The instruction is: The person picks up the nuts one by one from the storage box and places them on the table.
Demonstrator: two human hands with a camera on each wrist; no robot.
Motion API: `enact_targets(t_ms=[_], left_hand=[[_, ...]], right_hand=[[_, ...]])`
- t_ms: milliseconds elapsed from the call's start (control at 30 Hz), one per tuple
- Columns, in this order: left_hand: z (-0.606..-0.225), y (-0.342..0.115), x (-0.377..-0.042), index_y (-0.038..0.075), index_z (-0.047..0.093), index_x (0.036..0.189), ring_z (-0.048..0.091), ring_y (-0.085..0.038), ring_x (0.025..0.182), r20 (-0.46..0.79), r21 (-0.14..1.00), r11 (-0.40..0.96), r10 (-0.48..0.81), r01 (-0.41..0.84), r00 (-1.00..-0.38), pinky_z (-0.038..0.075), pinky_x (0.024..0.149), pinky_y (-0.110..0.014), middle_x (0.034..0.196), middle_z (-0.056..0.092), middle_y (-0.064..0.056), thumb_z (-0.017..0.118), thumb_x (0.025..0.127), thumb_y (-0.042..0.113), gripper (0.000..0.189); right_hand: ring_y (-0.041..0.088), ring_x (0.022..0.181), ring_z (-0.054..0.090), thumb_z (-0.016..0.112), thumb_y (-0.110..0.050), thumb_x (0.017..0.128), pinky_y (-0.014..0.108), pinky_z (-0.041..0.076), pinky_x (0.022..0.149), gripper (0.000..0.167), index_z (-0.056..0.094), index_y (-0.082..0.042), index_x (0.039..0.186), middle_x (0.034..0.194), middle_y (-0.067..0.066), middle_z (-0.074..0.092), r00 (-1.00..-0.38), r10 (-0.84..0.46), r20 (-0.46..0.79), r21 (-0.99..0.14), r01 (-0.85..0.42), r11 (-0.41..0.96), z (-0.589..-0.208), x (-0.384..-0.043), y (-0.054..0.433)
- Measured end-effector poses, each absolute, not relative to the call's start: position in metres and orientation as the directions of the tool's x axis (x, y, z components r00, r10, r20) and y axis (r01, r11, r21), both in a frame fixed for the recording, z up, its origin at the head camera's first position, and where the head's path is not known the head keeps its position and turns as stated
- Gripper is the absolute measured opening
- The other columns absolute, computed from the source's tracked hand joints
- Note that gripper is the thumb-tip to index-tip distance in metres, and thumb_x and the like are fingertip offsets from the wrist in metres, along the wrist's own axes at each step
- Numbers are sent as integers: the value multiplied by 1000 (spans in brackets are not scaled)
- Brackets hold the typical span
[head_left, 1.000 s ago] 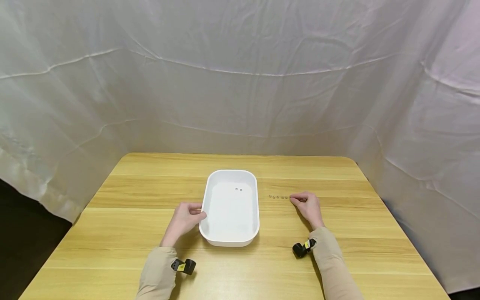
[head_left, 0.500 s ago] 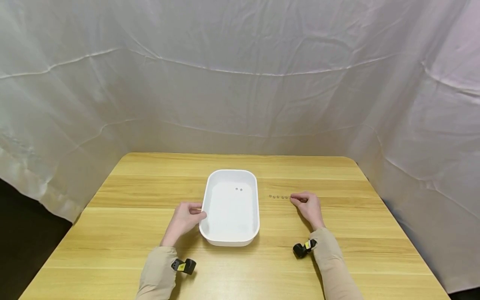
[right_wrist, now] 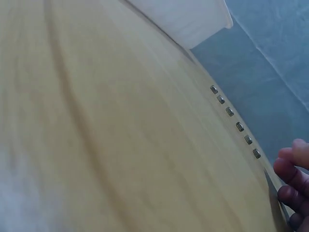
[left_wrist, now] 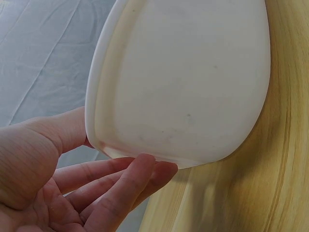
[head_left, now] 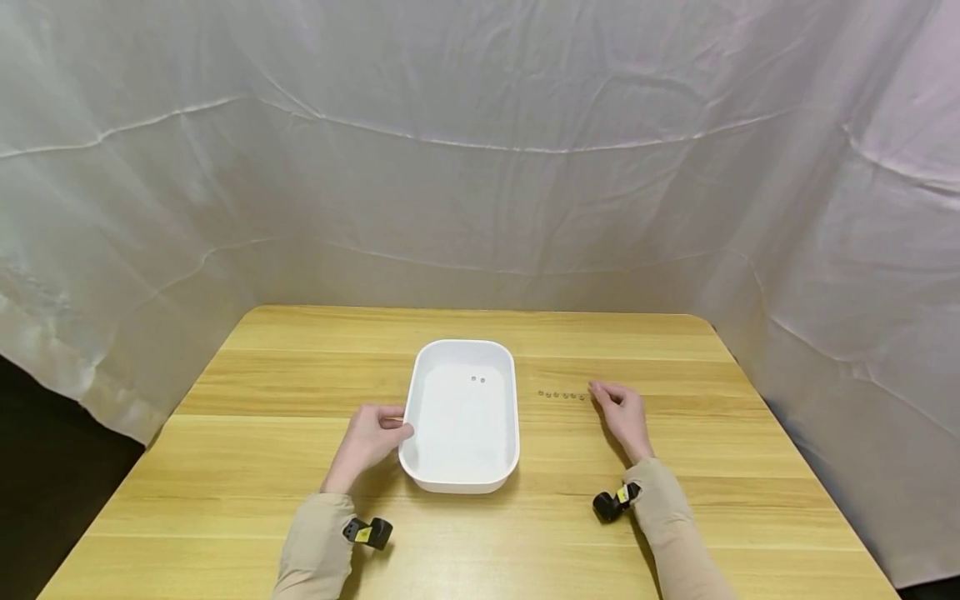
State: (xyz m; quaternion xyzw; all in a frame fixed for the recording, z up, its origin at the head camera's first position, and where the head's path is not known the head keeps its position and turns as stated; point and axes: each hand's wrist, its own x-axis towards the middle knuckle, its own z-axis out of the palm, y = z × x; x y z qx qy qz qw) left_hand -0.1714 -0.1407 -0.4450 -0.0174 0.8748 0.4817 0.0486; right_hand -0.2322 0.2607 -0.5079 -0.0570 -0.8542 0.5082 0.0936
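My left hand (head_left: 369,437) grips the left side of a white rectangular tub (head_left: 459,425), thumb over the rim and fingers against the outer wall. The left wrist view shows those fingertips on the tub's pale wall (left_wrist: 183,77). Several small metal nuts (right_wrist: 240,126) lie in a row on the table to the right of the tub. Just past the row's right end is my right hand (head_left: 621,414), fingers loosely curled, with nothing visible between the fingertips. In the right wrist view only some fingers (right_wrist: 292,166) show, at the right edge.
Two more nuts (head_left: 477,379) sit inside the tub towards its far end. The wooden table (head_left: 675,350) has rounded far corners, and pale curtains (head_left: 480,208) hang behind it and at both sides.
My right hand has let go of the nut at the right end of the row and moved slightly right, uncovering it. The left hand and the tub have stayed put.
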Motion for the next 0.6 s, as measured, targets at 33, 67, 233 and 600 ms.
enact_targets(t_ms=[33,67,233,600], left_hand=[[-445,-141,-172,-9,68,120,73,-37,101,-101,841,535,16,-77,-995,62,87,-43,108,74,-28,67,83,9,41],[-445,-141,-172,-9,68,120,73,-37,101,-100,841,535,17,-76,-995,62,87,-43,108,74,-28,67,83,9,41],[-447,-141,-172,-9,68,119,73,-37,101,-95,841,536,19,-70,-995,62,86,-43,108,74,-28,67,83,9,41],[-447,-142,-172,-9,68,119,73,-37,101,-98,842,536,21,-71,-995,62,86,-43,108,74,-28,67,83,9,41]], right_hand=[[38,126,61,53,-22,104,48,46,112,36,67,2,128,130,24,67,-977,189,94,-887,4,462,-507,-232,261],[38,128,60,51,-24,105,48,45,114,38,66,2,129,131,24,66,-978,187,87,-893,7,450,-507,-232,261],[36,132,57,44,-31,107,44,44,114,46,67,6,123,134,23,65,-982,179,65,-898,20,439,-504,-233,262],[12,100,61,48,-30,106,16,53,93,48,60,13,124,113,9,65,-984,165,-67,-981,96,171,-486,-232,257]])
